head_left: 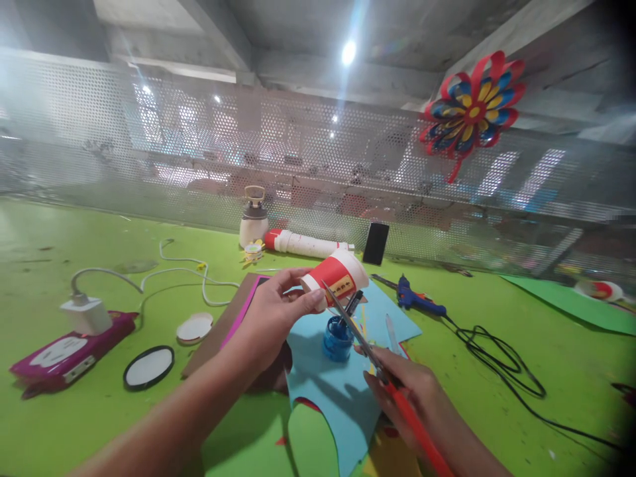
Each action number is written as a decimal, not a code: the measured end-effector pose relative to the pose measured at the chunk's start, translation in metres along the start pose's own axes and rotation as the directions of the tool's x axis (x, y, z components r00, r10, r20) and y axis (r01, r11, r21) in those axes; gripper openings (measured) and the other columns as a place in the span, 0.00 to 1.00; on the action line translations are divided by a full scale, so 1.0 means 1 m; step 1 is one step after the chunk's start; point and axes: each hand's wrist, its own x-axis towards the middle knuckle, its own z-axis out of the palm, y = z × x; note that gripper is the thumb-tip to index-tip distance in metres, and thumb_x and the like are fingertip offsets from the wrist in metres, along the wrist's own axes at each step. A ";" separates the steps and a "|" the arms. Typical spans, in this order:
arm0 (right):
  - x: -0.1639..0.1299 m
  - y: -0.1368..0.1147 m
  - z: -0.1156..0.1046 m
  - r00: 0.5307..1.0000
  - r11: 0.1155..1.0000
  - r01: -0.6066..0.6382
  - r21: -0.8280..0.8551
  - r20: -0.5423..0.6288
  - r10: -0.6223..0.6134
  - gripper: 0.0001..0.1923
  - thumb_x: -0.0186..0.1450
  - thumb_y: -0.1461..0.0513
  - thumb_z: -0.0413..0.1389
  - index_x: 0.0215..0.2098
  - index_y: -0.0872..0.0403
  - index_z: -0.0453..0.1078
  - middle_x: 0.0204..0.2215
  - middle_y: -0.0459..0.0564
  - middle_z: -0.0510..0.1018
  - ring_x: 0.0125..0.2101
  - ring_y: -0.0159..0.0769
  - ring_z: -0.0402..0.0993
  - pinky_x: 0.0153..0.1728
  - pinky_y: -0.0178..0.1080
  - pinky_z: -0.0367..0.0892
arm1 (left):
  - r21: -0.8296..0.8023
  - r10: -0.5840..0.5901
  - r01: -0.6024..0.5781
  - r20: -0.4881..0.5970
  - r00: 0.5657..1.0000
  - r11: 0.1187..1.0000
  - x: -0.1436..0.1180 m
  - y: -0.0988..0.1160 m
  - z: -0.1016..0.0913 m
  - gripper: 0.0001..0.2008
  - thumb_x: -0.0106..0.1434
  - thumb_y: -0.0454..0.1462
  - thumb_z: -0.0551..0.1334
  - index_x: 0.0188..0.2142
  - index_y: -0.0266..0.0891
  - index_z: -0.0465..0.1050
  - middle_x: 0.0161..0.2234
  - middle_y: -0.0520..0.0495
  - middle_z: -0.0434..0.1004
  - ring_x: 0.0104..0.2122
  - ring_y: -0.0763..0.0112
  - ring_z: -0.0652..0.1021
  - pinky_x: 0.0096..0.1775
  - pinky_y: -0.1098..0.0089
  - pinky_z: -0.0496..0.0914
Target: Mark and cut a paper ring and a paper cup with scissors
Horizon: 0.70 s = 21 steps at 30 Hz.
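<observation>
My left hand (278, 308) grips a red and white paper cup (332, 270), tilted on its side with a yellow label facing me. Scissors with red handles (408, 414) are in my right hand (415, 384), their blades pointing up and left. The blade tips are at the cup's lower side; whether they touch it I cannot tell. Below the cup stands a small blue pot (338, 343) holding dark pens. It rests on light blue paper sheets (318, 384).
A blue glue gun (420, 299) with a coiled black cord lies right. A phone (375, 242), a white sprayer (253, 228) and a white tube (313, 246) stand or lie behind. On the left are a purple power strip (64, 354) and a black-rimmed disc (149, 368).
</observation>
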 end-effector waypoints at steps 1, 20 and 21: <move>0.001 0.000 -0.002 1.000 1.000 0.004 0.001 0.008 -0.004 0.15 0.68 0.60 0.50 0.44 0.56 0.78 0.24 0.45 0.73 0.23 0.33 0.66 0.27 0.33 0.66 | -0.004 0.000 0.000 0.001 1.000 1.000 0.000 0.001 0.000 0.24 0.50 0.39 0.75 0.45 0.34 0.75 0.38 0.42 0.82 0.36 0.64 0.80 0.40 0.65 0.73; 0.005 -0.006 -0.008 1.000 0.997 -0.014 0.074 0.026 0.012 0.11 0.67 0.59 0.54 0.37 0.55 0.77 0.19 0.41 0.62 0.18 0.29 0.54 0.18 0.31 0.56 | 0.008 0.010 -0.011 0.075 0.997 1.000 0.001 0.001 -0.003 0.23 0.53 0.40 0.74 0.47 0.36 0.74 0.40 0.42 0.83 0.39 0.62 0.81 0.41 0.65 0.72; 0.005 -0.006 -0.007 1.000 0.997 -0.018 0.082 0.013 0.017 0.11 0.67 0.58 0.54 0.37 0.55 0.77 0.19 0.40 0.61 0.18 0.29 0.54 0.18 0.31 0.56 | 0.011 0.009 -0.010 0.072 0.997 1.000 0.001 0.001 -0.004 0.25 0.53 0.39 0.74 0.48 0.37 0.73 0.40 0.42 0.83 0.39 0.61 0.81 0.41 0.65 0.72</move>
